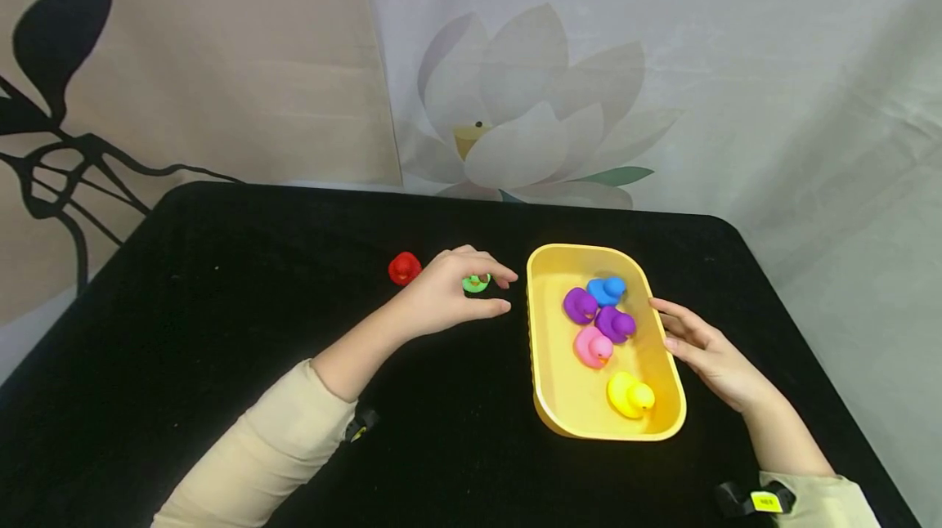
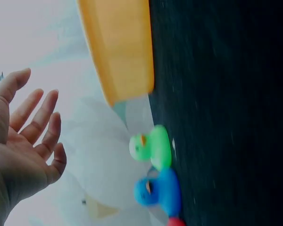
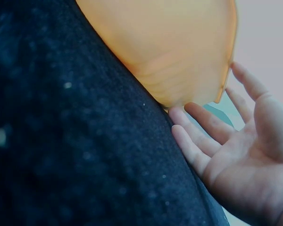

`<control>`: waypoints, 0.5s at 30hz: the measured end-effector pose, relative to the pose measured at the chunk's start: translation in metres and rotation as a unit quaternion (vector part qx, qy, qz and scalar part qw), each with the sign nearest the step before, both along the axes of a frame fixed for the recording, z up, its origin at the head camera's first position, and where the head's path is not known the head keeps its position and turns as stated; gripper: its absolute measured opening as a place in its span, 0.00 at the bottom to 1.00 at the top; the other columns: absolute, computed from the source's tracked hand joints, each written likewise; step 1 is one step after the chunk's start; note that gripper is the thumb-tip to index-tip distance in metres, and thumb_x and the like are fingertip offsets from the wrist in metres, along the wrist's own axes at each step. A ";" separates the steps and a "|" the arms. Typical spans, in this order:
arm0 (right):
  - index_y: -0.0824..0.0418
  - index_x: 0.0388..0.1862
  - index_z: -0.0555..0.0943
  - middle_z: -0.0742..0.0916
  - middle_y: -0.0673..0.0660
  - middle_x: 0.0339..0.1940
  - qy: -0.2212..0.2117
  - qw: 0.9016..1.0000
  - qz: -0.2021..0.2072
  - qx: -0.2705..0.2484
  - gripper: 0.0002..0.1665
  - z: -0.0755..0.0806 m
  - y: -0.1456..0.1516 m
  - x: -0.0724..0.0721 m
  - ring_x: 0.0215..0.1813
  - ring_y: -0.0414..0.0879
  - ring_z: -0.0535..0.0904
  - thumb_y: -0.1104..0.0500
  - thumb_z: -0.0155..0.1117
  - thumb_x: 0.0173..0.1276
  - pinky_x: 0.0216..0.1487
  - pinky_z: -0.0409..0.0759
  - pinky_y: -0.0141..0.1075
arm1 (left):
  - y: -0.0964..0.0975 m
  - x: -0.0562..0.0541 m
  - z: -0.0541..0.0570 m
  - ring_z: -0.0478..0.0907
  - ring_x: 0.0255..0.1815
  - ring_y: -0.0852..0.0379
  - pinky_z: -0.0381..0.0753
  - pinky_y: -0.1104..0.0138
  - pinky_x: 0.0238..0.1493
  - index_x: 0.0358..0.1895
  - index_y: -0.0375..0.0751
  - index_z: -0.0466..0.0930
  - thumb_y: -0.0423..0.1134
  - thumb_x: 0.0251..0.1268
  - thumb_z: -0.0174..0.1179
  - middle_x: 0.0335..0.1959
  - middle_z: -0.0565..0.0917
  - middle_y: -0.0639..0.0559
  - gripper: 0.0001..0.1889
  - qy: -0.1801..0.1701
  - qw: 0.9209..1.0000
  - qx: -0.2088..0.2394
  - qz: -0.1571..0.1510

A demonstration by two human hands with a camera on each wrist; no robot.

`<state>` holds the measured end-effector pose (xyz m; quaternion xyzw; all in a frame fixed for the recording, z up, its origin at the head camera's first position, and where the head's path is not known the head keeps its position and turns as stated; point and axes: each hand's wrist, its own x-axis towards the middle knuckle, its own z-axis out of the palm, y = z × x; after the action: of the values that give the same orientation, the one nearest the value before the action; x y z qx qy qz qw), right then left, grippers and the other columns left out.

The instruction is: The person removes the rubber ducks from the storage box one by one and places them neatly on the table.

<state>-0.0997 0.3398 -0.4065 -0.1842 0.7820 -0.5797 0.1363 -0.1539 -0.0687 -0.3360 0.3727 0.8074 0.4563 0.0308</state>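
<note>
My left hand (image 1: 441,289) hovers just left of the yellow plastic tub (image 1: 557,381), thumb and fingers spread apart around nothing. Beyond its fingers, partly covered in the head view, is a green rubber duck (image 1: 476,285). The left wrist view shows a blue duck (image 2: 164,193) beside the green one; from the head it is hidden behind the hand. A red duck (image 1: 404,268) sits left of the wrist. Loosely extended, my right hand (image 1: 712,356) rests its fingertips against the tub's right side, with the thumb at the rim.
Inside the tub lie several ducks: another blue duck (image 1: 607,291), two purple ones, a pink duck (image 1: 593,346) and a yellow duck (image 1: 630,395). A black cloth (image 1: 221,307) covers the table. Behind its far edge hangs a printed curtain (image 1: 736,103).
</note>
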 end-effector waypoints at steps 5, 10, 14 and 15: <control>0.64 0.74 0.55 0.75 0.44 0.61 -0.001 1.000 0.001 -0.003 0.29 0.000 0.001 0.000 0.58 0.38 0.75 0.66 0.45 0.76 0.53 0.74 0.31 | 0.020 0.008 -0.001 0.73 0.43 0.60 0.75 0.64 0.42 0.51 0.45 0.83 0.43 0.55 0.70 0.42 0.83 0.59 0.19 0.011 1.000 -0.016 -0.015; 0.64 0.74 0.55 0.75 0.45 0.61 0.000 1.000 0.001 -0.001 0.29 0.000 0.001 -0.001 0.58 0.38 0.75 0.66 0.45 0.76 0.53 0.74 0.31 | 0.038 0.017 -0.001 0.72 0.44 0.57 0.77 0.68 0.38 0.52 0.45 0.83 0.45 0.55 0.71 0.41 0.82 0.60 0.20 0.009 0.999 -0.032 -0.023; 0.64 0.74 0.55 0.75 0.46 0.60 -0.003 1.000 -0.004 0.005 0.29 0.000 0.001 -0.001 0.57 0.38 0.76 0.66 0.45 0.76 0.53 0.74 0.31 | 0.049 0.021 -0.003 0.72 0.44 0.58 0.72 0.68 0.42 0.52 0.47 0.83 0.48 0.54 0.70 0.39 0.82 0.63 0.21 0.023 0.998 -0.056 -0.030; 0.64 0.74 0.55 0.75 0.46 0.60 -0.004 1.000 -0.005 0.007 0.29 0.000 0.001 0.000 0.57 0.38 0.76 0.66 0.45 0.76 0.53 0.74 0.31 | 0.052 0.022 -0.004 0.72 0.44 0.59 0.71 0.68 0.43 0.52 0.48 0.83 0.48 0.54 0.70 0.39 0.82 0.63 0.21 0.026 0.997 -0.061 -0.033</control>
<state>-0.1001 0.3404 -0.4063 -0.1776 0.7862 -0.5757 0.1376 -0.1317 -0.0168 -0.3400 0.4083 0.8215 0.3951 0.0473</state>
